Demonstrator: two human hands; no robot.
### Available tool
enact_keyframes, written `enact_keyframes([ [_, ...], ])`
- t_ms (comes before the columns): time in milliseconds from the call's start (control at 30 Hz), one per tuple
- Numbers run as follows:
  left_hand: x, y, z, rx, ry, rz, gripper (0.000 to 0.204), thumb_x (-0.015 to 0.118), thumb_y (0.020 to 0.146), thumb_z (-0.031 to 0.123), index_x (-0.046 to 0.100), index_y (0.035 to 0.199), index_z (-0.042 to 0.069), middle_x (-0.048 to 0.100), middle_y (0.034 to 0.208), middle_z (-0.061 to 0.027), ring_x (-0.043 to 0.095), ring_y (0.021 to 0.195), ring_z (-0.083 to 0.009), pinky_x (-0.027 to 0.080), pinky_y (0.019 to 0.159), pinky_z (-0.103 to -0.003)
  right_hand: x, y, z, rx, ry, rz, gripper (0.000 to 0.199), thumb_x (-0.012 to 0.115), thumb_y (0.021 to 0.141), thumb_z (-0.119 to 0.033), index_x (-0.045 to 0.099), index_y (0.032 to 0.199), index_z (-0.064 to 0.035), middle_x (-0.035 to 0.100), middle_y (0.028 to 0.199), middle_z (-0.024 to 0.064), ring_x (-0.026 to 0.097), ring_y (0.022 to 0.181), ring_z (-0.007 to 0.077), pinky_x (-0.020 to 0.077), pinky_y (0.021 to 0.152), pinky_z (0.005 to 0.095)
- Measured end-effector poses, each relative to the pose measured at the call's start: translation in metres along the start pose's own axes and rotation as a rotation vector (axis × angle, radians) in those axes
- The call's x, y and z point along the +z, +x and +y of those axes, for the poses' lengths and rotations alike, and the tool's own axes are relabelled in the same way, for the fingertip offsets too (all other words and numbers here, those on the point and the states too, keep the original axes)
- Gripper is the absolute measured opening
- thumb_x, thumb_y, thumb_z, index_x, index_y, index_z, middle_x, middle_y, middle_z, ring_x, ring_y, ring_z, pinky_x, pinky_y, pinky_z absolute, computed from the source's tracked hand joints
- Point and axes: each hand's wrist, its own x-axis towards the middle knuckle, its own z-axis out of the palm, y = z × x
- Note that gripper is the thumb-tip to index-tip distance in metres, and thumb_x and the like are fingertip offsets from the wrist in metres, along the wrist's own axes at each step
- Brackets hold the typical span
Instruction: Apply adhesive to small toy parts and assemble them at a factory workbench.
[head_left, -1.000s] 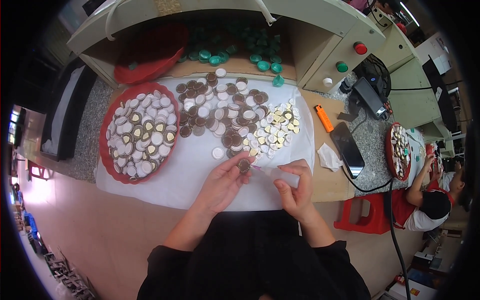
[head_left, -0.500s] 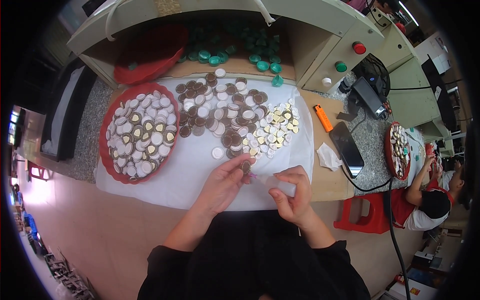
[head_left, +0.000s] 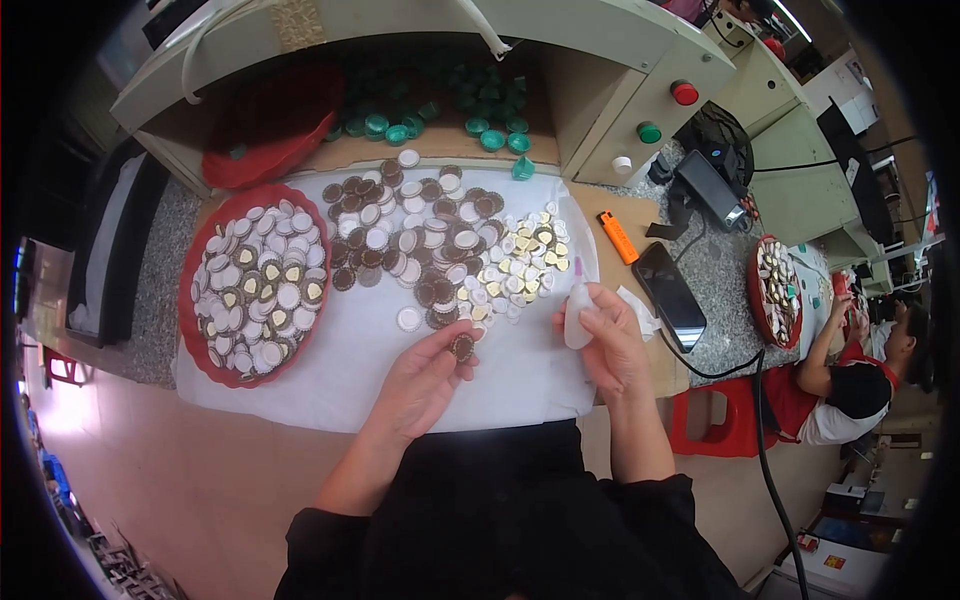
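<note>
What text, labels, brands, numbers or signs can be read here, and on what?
None legible, so nothing to quote.
Red-and-yellow label, lower right: too small and blurred to read.
Orange tool: any marking too small to read.
Squeeze bottle in the right hand: no print visible.

The left hand [head_left: 412, 388] pinches a brown scalloped disc [head_left: 462, 347] between its fingertips, above a white sheet [head_left: 515, 395] on the worktop [head_left: 165, 240]. The right hand [head_left: 620, 352], apart from it, grips a translucent squeeze bottle [head_left: 576, 322], its pink tip pointing away from the person. Beyond the hands lie a heap of brown and white discs [head_left: 438, 292] and, to its right, small white and gold pieces [head_left: 520, 268]. A red scalloped tray [head_left: 193, 340] full of mostly white-faced discs sits at left; a black smartphone [head_left: 668, 298] lies at right.
</note>
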Motion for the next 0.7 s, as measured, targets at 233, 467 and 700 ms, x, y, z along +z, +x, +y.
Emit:
enact_keyframes([
  [233,0.002,0.001,0.000,0.002,-0.004,0.022,0.041,0.051,0.081,0.011,0.039,0.118,0.000,0.048,0.110,-0.0121,0.049,0.087,-0.0156,0.040,0.074,-0.025,-0.004,0.023,-0.004,-0.338,-0.993,-0.074,0.016,0.052,0.068,-0.001,0.053,0.084,-0.0015,0.055,0.079,0.0045,0.050,0.076,0.0121,0.0386,0.071,0.0236],
  [467,-0.001,0.001,0.001,-0.016,-0.020,-0.019,0.036,0.047,0.083,0.007,0.041,0.117,0.001,0.046,0.113,-0.0097,0.047,0.092,-0.0158,0.037,0.080,-0.028,0.018,0.030,-0.003,-0.340,-1.438,-0.158,0.015,0.061,0.068,-0.008,0.061,0.081,-0.0031,0.056,0.075,0.0111,0.054,0.067,0.0236,0.0412,0.058,0.0283],
  [700,-0.002,0.001,0.000,-0.018,-0.029,-0.031,0.036,0.047,0.083,0.008,0.040,0.117,0.000,0.046,0.113,-0.0099,0.047,0.092,-0.0160,0.037,0.080,-0.028,0.040,0.029,0.000,-0.198,-1.627,0.049,0.021,0.060,0.070,-0.026,0.061,0.075,-0.0053,0.057,0.065,0.0157,0.056,0.062,0.0303,0.0434,0.056,0.0370],
])
